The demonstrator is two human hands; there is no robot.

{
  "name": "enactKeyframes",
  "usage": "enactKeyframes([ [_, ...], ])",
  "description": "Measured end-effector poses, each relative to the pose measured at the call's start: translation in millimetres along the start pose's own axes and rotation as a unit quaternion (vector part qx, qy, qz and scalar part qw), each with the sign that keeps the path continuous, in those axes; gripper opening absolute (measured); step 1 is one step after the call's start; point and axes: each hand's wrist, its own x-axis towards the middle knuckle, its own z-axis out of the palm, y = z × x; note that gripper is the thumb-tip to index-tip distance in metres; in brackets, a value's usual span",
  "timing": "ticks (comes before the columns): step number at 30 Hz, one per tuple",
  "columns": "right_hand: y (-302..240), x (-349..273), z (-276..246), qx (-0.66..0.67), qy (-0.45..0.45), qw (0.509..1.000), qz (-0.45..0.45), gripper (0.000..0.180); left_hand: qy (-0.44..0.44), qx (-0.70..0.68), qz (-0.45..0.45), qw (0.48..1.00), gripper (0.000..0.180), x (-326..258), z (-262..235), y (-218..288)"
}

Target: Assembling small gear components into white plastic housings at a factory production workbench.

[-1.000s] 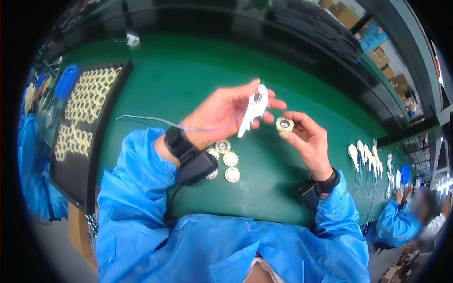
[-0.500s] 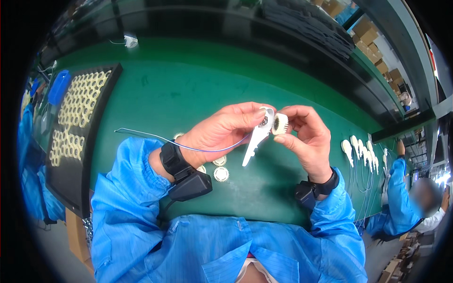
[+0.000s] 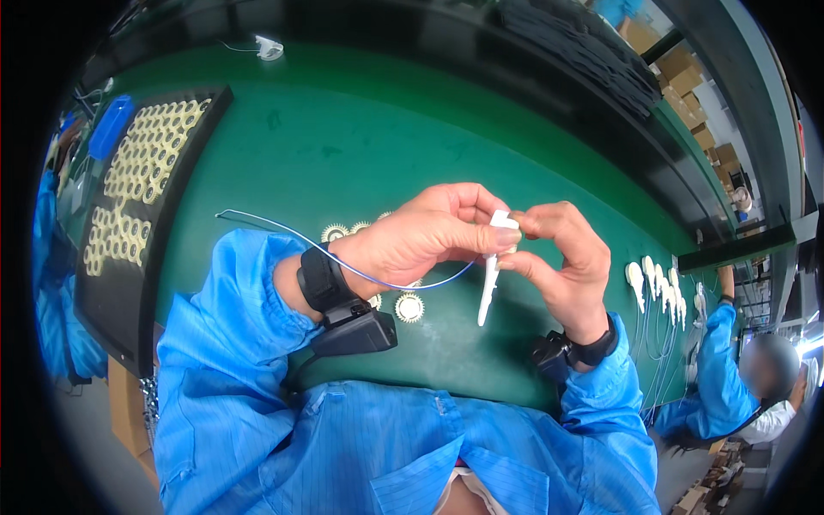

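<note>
Far to the left of the hands, a black tray point(image 3: 129, 283) holds rows of pale toothed rings point(image 3: 137, 184), most of its pockets full, so by the look of it a large stock waits to be worked. Nearer, just under and behind the left wrist, a few loose toothed rings point(image 3: 409, 306) lie on the green mat point(image 3: 343, 146), one showing past the black wrist-worn device point(image 3: 352, 326). The left hand point(image 3: 421, 236) is closed around the top of a white plastic piece point(image 3: 491, 275), pinching its broad head between thumb and fingers while its thin tail points down toward the mat; a thin blue-white wire point(image 3: 292, 236) runs from the piece back over the left wrist. The right hand point(image 3: 562, 266) meets it fingertip to fingertip, thumb and forefinger clenched on something small at the head of the piece; what it grips is hidden by the fingers, so whether a ring is seated cannot be told. This one unit seems mid-assembly, held above the mat. To the right of the right hand, a row of white finished-looking pieces point(image 3: 657, 279) with trailing wires lies on the mat, suggesting several are done, far fewer than the rings left. Beyond them sits another person's blue sleeve point(image 3: 717, 360).
</note>
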Motion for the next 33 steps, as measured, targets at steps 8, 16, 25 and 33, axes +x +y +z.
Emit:
enactKeyframes([
  [8, -7, -3, 21, -0.114, -0.044, 0.99, -0.066, 0.033, 0.025, 0.036, 0.0, 0.999, 0.03, 5, -5, -26],
  [16, 2, -9, 20, -0.059, -0.056, 0.995, 0.05, 0.032, 0.023, 0.103, -0.017, 0.994, 0.036, 5, 3, -17],
  [25, -5, -5, 20, -0.07, 0.003, 0.997, 0.041, 0.058, 0.064, 0.089, 0.035, 0.993, 0.042, 4, -6, -9],
  [33, 18, -19, 30, -0.103, 0.028, 0.99, 0.093, 0.051, -0.042, 0.005, 0.068, 0.997, 0.064, 10, 12, -23],
])
